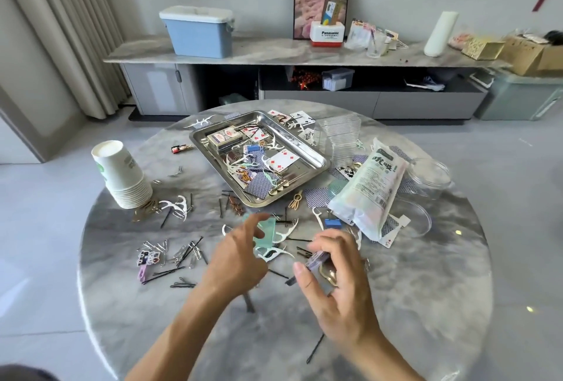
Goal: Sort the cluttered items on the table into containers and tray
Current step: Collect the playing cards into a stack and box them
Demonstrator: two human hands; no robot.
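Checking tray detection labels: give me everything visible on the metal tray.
The metal tray is a shiny, rectangular steel-looking pan with rounded corners and a low raised rim. It lies flat on the round marble-look table, turned diagonally, behind both hands and apart from them. Inside lie a boxed card deck, loose playing cards face up and face down, white floss picks and a blue binder clip. Small gold clips sit at its near rim.
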